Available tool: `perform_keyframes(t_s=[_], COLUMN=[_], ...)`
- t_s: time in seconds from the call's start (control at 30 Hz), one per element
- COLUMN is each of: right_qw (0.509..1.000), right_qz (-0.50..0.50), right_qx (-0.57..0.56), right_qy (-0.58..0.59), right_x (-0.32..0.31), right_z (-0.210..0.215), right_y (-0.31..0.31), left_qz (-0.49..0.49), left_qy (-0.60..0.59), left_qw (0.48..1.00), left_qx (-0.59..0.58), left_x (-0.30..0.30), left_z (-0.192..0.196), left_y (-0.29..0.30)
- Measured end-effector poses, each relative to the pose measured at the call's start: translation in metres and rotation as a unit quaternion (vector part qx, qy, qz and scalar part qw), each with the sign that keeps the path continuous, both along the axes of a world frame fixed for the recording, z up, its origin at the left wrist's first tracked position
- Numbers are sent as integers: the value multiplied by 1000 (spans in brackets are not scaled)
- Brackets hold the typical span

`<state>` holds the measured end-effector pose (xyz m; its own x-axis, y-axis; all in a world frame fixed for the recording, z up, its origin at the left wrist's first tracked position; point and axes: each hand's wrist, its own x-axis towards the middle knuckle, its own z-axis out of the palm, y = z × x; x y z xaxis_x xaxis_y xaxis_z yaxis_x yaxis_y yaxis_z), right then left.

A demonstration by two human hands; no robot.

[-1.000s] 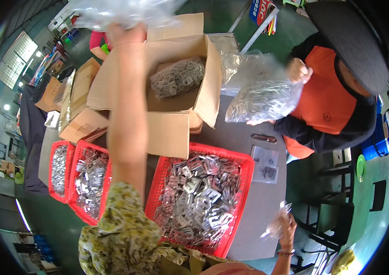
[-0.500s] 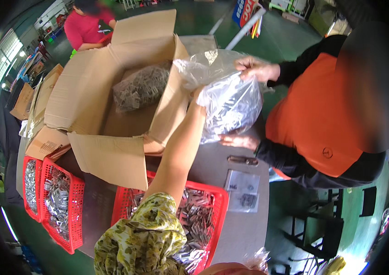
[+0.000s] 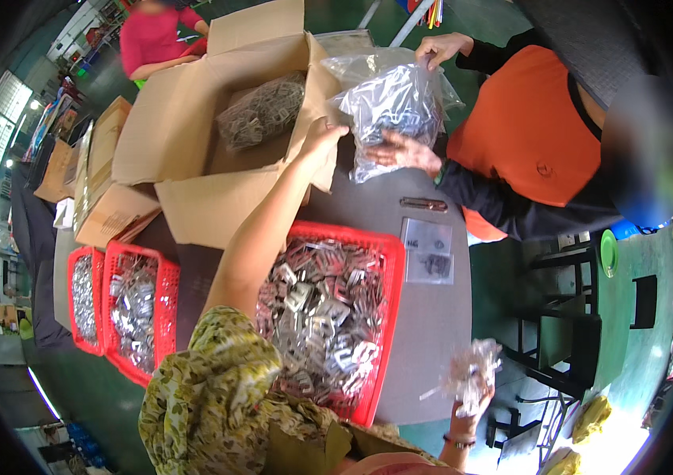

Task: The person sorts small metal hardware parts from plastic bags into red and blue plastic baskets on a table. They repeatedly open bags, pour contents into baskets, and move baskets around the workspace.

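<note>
My left hand reaches across to the cardboard box's right-hand flap. Its fingertips lie close to the left edge of a clear plastic bag of shiny metal pieces; whether they grip anything is unclear. A co-worker's hand pinches the bag's top, and that person's other hand presses its lower side. Low on the right, my right hand is closed round a crumpled clear plastic bag. Inside the box lies another clear bag of metal pieces.
A red basket of loose metal buckle-like pieces stands before me. Two smaller red baskets with metal parts are at the left. A utility knife and flat clear sachets lie on the grey table. Another person sits beyond.
My view has shifted. The co-worker's lower hand has moved up onto the bag's side. My left hand has drawn back from the bag's front. My right hand with the crumpled plastic has come into view.
</note>
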<state>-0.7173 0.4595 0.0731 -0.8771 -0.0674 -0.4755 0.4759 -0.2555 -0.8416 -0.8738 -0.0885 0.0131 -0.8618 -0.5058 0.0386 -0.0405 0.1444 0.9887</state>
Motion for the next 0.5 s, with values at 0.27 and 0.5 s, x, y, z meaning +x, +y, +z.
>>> perform_keyframes(t_s=[0.27, 0.5], right_qw=[883, 879], right_qz=[272, 426], right_qx=[-322, -203], right_qy=[208, -62], right_x=[38, 102], right_z=[-43, 62], right_y=[-90, -136], left_qz=[-248, -100], left_qy=[85, 10], left_qw=[938, 947], left_qx=[-226, -305], left_x=[263, 371], left_z=[138, 162], left_y=[251, 283])
